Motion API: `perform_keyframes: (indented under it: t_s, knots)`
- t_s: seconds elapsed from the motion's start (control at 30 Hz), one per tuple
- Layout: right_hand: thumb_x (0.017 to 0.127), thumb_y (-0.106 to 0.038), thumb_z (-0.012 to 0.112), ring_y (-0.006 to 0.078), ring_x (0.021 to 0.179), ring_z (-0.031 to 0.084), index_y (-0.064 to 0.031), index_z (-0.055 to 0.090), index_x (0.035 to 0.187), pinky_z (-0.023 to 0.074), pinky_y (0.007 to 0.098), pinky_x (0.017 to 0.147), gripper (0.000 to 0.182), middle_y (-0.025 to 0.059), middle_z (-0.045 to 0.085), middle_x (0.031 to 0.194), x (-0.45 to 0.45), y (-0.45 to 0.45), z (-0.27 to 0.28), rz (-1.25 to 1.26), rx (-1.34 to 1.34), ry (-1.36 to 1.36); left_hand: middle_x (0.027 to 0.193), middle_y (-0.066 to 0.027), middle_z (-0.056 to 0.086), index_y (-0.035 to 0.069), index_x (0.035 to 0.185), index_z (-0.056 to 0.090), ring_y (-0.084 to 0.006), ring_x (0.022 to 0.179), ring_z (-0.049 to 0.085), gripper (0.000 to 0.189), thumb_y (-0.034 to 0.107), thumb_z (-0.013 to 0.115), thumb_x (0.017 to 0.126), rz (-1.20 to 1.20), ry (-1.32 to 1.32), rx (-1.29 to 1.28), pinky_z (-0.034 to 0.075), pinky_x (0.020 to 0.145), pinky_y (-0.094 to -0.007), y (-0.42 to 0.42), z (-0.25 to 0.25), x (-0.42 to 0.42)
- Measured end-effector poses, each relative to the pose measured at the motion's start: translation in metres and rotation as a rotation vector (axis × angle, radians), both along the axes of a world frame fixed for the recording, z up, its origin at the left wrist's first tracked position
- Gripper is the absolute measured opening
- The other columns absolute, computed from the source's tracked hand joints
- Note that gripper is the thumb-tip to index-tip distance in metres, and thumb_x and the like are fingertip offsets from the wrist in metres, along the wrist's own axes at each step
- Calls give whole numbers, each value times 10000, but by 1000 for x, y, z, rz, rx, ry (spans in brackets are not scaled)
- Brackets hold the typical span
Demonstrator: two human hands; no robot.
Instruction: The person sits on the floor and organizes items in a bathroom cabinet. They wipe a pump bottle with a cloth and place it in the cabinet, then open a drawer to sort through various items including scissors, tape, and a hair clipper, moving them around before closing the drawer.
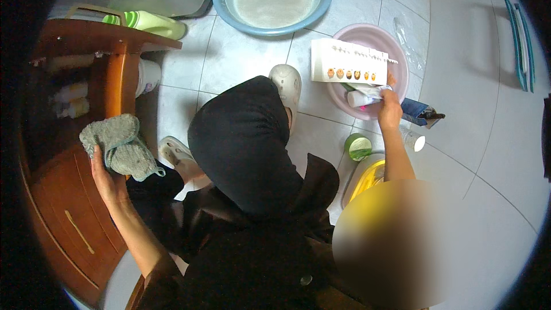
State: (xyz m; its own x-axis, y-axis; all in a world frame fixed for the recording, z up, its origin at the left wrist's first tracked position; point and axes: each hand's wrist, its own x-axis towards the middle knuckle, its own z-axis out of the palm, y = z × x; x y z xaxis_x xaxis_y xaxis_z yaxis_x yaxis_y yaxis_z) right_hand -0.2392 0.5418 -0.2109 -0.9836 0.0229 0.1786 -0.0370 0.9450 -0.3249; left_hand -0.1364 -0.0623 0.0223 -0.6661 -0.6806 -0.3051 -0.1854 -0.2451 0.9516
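Observation:
On the left, my left hand (108, 187) holds a folded grey-green terry cloth (125, 146) with a small hanging loop, in front of the open wooden cabinet (82, 172). My right hand (390, 111) reaches over a pink plastic basin (403, 58) and pinches a white, crinkled item (375, 91), which I cannot identify. Against it in the basin lies a white tube or bottle (358, 98). Across the basin's rim rests a white strip of packaging (348, 62) printed with a row of small orange and brown pictures. The basin's other contents are partly hidden beneath it.
A blue basin (267, 31) stands on the tiled floor ahead. Close to my right forearm are a green roll (358, 146), a blue packet (414, 112), a white-capped container (415, 141) and a tub with yellow contents (368, 176). A pale green bottle (161, 26) lies behind the cabinet top.

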Motion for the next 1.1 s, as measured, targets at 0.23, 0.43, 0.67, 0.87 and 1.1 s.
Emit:
perform_keyframes:
  t_s: [0.23, 0.43, 0.67, 0.87, 1.1]
  knots:
    - [637, 166, 447, 295, 1031, 540, -13, 457, 798, 431, 364, 861, 241, 127, 589, 1005, 31, -22, 117, 106, -307, 300, 1105, -115, 527, 50, 1191, 416, -239, 992, 536, 376, 200, 520, 862, 31, -58, -110, 463, 811, -360, 16, -3, 6]
    - [632, 176, 412, 378, 1029, 523, -26, 452, 829, 409, 437, 877, 286, 175, 586, 995, 15, -93, 201, 425, -416, 617, 1316, -99, 338, 110, 1325, 292, -196, 1153, 393, 542, 145, 545, 847, -60, 45, -697, 335, 941, -312, 38, 10, -12]
    - [753, 65, 545, 415, 1090, 466, -66, 451, 817, 378, 471, 916, 174, 186, 572, 1026, 6, -223, 273, 740, -609, 711, 1230, -63, 453, 76, 1221, 457, -182, 1114, 436, 467, 294, 564, 823, -459, 151, -141, 354, 927, -292, 61, 29, 5]
    - [675, 83, 543, 403, 1091, 467, -35, 510, 834, 369, 450, 923, 201, 200, 540, 1073, 8, -332, 259, 1187, -700, 539, 1141, -75, 524, 27, 1170, 484, -167, 1036, 492, 422, 299, 538, 851, -646, 131, 203, 372, 904, -297, 95, 27, 11]
    - [810, -39, 536, 212, 1050, 499, 8, 451, 1156, 389, 328, 895, 359, 137, 524, 1124, 14, -351, 247, 471, -1319, -47, 1073, -87, 566, 24, 1142, 498, -159, 977, 533, 375, 262, 533, 855, -393, 152, 171, 415, 850, -297, 80, 21, 28]
